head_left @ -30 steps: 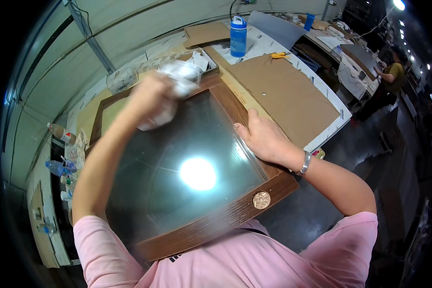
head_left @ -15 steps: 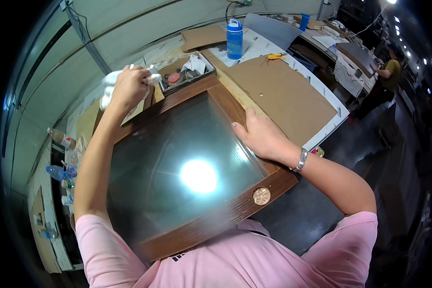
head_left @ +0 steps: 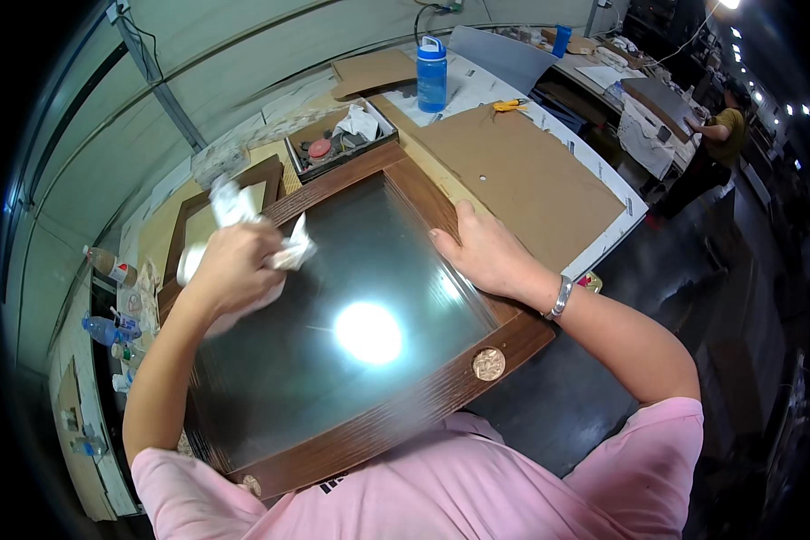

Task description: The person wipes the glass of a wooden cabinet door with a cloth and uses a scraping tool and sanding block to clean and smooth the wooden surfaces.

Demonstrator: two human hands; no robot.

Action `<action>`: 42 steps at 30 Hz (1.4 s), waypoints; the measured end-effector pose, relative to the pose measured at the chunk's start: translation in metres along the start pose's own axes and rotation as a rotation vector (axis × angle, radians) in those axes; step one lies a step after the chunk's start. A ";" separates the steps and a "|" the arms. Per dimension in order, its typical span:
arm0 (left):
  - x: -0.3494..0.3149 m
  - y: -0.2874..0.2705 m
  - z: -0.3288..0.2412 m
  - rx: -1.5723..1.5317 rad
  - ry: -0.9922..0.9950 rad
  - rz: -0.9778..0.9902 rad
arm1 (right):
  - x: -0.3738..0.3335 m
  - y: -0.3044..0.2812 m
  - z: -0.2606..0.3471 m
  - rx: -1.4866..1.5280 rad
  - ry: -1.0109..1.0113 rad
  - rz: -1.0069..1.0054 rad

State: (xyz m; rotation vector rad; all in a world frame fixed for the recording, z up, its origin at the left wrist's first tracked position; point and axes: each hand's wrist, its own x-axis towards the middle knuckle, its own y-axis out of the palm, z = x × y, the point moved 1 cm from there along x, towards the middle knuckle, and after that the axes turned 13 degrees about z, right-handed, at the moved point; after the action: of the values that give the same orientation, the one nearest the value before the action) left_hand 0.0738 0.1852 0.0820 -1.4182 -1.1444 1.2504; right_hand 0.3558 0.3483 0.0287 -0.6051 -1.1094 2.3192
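Observation:
A brown wood-framed glass cabinet door (head_left: 463,382) lies tilted in front of me, its near edge against my shirt. Bright light reflects off the glass panel (head_left: 288,378). My left hand (head_left: 241,263) is closed round a crumpled white cloth (head_left: 297,243) over the left part of the door; the cloth is slightly blurred. Whether it touches the glass, I cannot tell. My right hand (head_left: 488,254), with a silver bracelet (head_left: 562,297) at the wrist, grips the door's right side. Its thumb rests on the frame, and the other fingers are partly hidden at the outer edge.
Beyond the door stands an open box (head_left: 340,142) of odds and ends. A blue water bottle (head_left: 431,81), a brown board (head_left: 522,166) and a yellow cutter (head_left: 510,105) are on the bench. Several bottles (head_left: 108,264) stand at far left. Another person (head_left: 727,135) works at far right.
My left hand has come down and nearer with the white cloth, from beyond the door's far left edge to over the glass. My right hand keeps its hold on the frame.

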 end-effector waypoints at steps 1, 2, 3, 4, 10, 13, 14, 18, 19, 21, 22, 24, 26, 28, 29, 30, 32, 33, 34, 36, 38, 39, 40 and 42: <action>-0.019 -0.005 -0.005 -0.152 -0.072 0.033 | 0.002 0.002 0.003 -0.006 -0.008 0.004; -0.029 -0.006 -0.010 -0.314 -0.129 0.063 | 0.002 0.002 0.001 -0.019 0.003 -0.004; -0.036 -0.008 -0.017 -0.478 -0.166 0.068 | 0.002 0.001 -0.003 -0.033 0.014 -0.012; -0.046 -0.014 -0.030 -0.519 -0.141 0.058 | 0.003 0.002 -0.004 -0.042 0.008 -0.009; -0.098 -0.024 -0.074 -0.374 0.429 -0.009 | 0.006 0.001 -0.009 -0.049 -0.026 -0.064; -0.137 -0.023 -0.051 -0.481 0.259 -0.198 | 0.010 0.000 -0.008 -0.031 -0.037 -0.064; -0.158 -0.016 -0.036 -0.494 0.193 -0.339 | 0.012 0.004 -0.004 -0.016 -0.055 -0.059; -0.238 0.012 -0.007 -0.796 -0.138 -0.678 | -0.005 0.001 0.011 -0.323 -0.407 -0.298; -0.253 0.029 0.006 -0.849 -0.225 -0.742 | -0.018 0.000 0.021 -0.210 -0.458 -0.236; -0.286 0.062 0.019 -0.949 -0.387 -0.895 | -0.035 0.012 0.050 -0.054 -0.598 -0.091; -0.301 0.084 0.028 -0.974 -0.455 -0.898 | -0.037 0.018 0.063 -0.020 -0.668 -0.026; -0.343 0.143 0.044 -1.006 -0.603 -0.876 | -0.044 0.033 0.104 -0.151 -0.818 0.091; -0.379 0.206 0.056 -1.000 -0.842 -0.832 | -0.044 0.051 0.136 -0.227 -0.930 0.209; -0.420 0.280 0.069 -0.965 -1.068 -0.789 | -0.037 0.063 0.158 -0.208 -0.971 0.359; -0.444 0.324 0.074 -0.960 -1.184 -0.793 | -0.035 0.072 0.169 -0.181 -0.986 0.400; -0.456 0.350 0.078 -0.959 -1.284 -0.794 | -0.031 0.076 0.171 -0.199 -0.943 0.456; -0.451 0.366 0.076 -0.702 -1.582 -0.700 | -0.027 0.081 0.166 -0.243 -0.834 0.549; -0.451 0.374 0.072 -0.564 -1.721 -0.643 | -0.028 0.084 0.167 -0.243 -0.851 0.493; -0.452 0.382 0.069 -0.504 -1.768 -0.614 | -0.028 0.083 0.168 -0.242 -0.862 0.474; -0.456 0.397 0.063 -0.380 -1.853 -0.552 | -0.030 0.080 0.169 -0.240 -0.881 0.435; -0.458 0.399 0.060 -0.292 -1.803 -0.466 | -0.039 0.078 0.172 -0.188 -0.834 0.390; -0.458 0.400 0.060 -0.248 -1.773 -0.422 | -0.044 0.075 0.169 -0.144 -0.782 0.397; -0.457 0.400 0.063 -0.217 -1.748 -0.392 | -0.047 0.071 0.164 -0.098 -0.728 0.400; -0.455 0.407 0.076 -0.155 -1.681 -0.330 | -0.052 0.063 0.153 0.032 -0.721 0.313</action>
State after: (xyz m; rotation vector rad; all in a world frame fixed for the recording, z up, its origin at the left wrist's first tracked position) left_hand 0.0015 -0.3280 -0.2495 0.1178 -2.3872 2.0859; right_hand 0.2931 0.1935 0.0746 0.1155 -1.3404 2.9279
